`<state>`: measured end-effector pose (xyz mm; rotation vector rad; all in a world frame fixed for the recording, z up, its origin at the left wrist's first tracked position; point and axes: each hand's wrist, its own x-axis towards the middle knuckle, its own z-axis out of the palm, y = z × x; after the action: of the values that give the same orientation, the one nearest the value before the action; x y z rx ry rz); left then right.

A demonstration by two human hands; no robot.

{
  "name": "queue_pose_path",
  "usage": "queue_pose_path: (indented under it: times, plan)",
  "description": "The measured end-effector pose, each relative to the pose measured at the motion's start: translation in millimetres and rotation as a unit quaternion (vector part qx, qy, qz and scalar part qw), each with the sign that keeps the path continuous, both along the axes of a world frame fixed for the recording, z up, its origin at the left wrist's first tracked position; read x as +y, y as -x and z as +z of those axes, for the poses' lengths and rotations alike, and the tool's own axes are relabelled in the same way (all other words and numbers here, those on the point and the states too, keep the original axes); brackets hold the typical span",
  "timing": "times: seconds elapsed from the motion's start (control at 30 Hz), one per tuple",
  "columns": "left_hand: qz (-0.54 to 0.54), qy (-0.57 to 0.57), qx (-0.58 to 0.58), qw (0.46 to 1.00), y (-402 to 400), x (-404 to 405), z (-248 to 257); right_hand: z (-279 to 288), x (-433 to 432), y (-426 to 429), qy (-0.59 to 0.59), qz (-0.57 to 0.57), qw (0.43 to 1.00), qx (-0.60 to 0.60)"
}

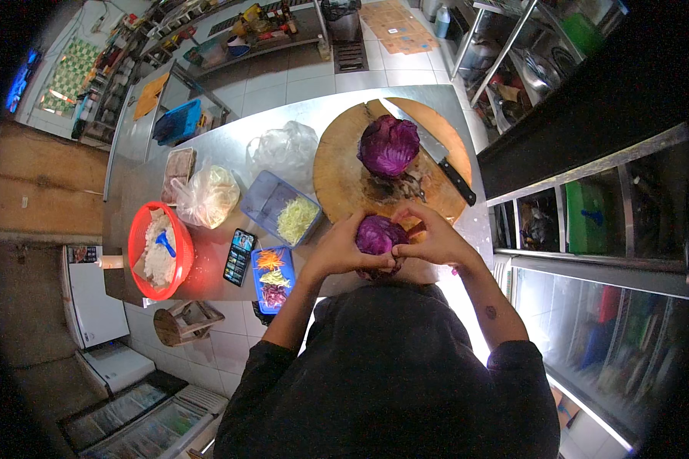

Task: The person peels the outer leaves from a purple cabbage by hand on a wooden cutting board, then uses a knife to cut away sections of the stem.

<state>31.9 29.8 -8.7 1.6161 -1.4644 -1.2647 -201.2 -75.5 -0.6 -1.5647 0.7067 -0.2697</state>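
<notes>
Both my hands are around a smaller piece of red cabbage (pixel 380 234) at the near edge of the round wooden chopping board (pixel 336 166). My left hand (pixel 347 244) grips its left side, with the thumb along the near side. On its right, my right hand (pixel 430 236) has thumb and fingertips at the cabbage. A larger red cabbage (pixel 388 146) rests on the board beyond them. Behind it and to its right lies a kitchen knife (pixel 433 150) with a black handle. Other purple leaf shows beneath my hands, partly hidden.
Left of the board are a blue-grey container (pixel 264 198) with shredded pale cabbage, a clear plastic bag (pixel 284 150), a blue tray (pixel 290 274) of shredded vegetables, a phone (pixel 240 257), a filled plastic bag (pixel 209 198) and a red basket (pixel 186 258) holding rice. A wooden stool (pixel 172 327) stands below.
</notes>
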Motion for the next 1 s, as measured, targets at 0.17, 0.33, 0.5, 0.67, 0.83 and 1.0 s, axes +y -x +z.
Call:
queue_pose_path:
  times: [0.17,0.33,0.5,0.67,0.83,1.0]
  plan:
    - [-0.024,0.000,-0.049,0.998,5.4,-4.0,9.2,-25.4,3.0,-0.9,-0.006,-0.017,1.000,0.018]
    - [-0.018,-0.009,-0.066,0.998,9.5,-4.9,9.5,-28.8,9.3,-10.4,-0.051,-0.054,0.997,0.014]
    - [0.001,-0.028,-0.036,0.999,5.6,-6.3,9.4,-16.8,2.6,-7.3,-0.068,-0.026,0.997,0.032]
    - [-0.005,-0.030,-0.009,0.999,-2.8,-5.2,-0.9,3.1,-1.1,-3.8,-0.048,0.008,0.998,0.046]
    - [-0.032,-0.033,-0.014,0.999,-1.8,-9.0,4.3,-10.4,-13.3,3.3,-0.004,0.030,0.999,0.034]
    - [-0.006,-0.023,0.011,1.000,1.8,-8.8,3.5,-3.1,-6.4,-0.5,-0.026,0.015,0.998,0.059]
